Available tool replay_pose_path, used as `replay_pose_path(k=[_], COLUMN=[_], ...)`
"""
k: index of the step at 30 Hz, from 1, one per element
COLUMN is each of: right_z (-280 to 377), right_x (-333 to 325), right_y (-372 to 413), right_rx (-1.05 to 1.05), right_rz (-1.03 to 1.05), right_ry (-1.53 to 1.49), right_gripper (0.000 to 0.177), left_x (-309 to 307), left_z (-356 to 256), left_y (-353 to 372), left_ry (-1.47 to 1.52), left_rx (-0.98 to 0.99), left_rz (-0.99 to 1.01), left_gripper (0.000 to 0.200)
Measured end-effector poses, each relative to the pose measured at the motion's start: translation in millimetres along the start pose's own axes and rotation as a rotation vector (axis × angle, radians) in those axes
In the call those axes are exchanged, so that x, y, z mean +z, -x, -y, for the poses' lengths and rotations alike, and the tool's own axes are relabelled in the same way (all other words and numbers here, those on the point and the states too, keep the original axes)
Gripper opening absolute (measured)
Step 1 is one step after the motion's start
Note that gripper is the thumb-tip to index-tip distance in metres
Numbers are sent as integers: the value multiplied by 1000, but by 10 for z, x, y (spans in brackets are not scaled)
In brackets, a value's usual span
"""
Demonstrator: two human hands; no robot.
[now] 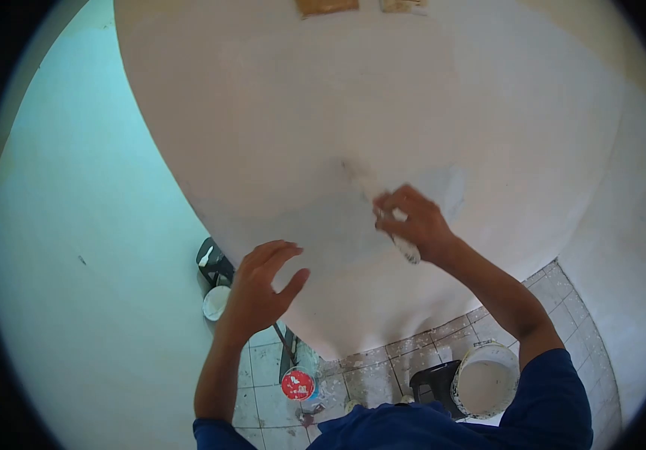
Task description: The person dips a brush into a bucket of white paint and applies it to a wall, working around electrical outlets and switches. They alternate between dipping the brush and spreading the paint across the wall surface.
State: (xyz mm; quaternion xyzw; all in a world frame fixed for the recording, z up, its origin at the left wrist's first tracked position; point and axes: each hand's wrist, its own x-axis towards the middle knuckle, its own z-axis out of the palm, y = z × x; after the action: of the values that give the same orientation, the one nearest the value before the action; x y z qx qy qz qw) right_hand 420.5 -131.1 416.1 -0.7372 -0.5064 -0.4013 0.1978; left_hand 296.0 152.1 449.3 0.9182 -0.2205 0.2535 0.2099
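Note:
My right hand [418,225] is closed around a long, pale paintbrush [364,181], smeared by motion at its far end. That far end points up and left, at the wall [300,97]. The lower end of its handle, spotted with dark marks, sticks out below my fingers. Across the wall behind the brush runs a greyer, wet-looking patch [315,214]. My left hand [259,289] is held up before the wall's left part, thumb and fingers apart, with nothing in it.
Near my right elbow, a bucket of pale paint [486,384] stands beside a black stool [437,384] on the tiled floor [267,401]. A red-lidded tub [298,383] sits lower left. Behind my left hand are a white tub [217,302] and another black stool [214,257].

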Motion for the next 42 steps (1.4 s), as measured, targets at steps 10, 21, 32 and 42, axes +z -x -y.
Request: replay_pose_path(k=[10, 21, 32, 42], right_z=[425, 860, 1866, 2746], right_x=[934, 1808, 658, -677], right_y=[873, 361, 2587, 4416], right_rx=[150, 55, 1520, 1919], right_rz=[583, 282, -779, -1430], right_ry=[-13, -91, -244, -45], right_gripper=[15, 11, 12, 16], left_x=[141, 374, 1744, 3954], left_z=[502, 809, 764, -899], left_y=[766, 981, 1678, 1761], left_ry=[205, 365, 687, 817], left_rx=[-278, -362, -516, -195], left_rz=[6, -57, 296, 1126], left_gripper=[30, 25, 27, 64])
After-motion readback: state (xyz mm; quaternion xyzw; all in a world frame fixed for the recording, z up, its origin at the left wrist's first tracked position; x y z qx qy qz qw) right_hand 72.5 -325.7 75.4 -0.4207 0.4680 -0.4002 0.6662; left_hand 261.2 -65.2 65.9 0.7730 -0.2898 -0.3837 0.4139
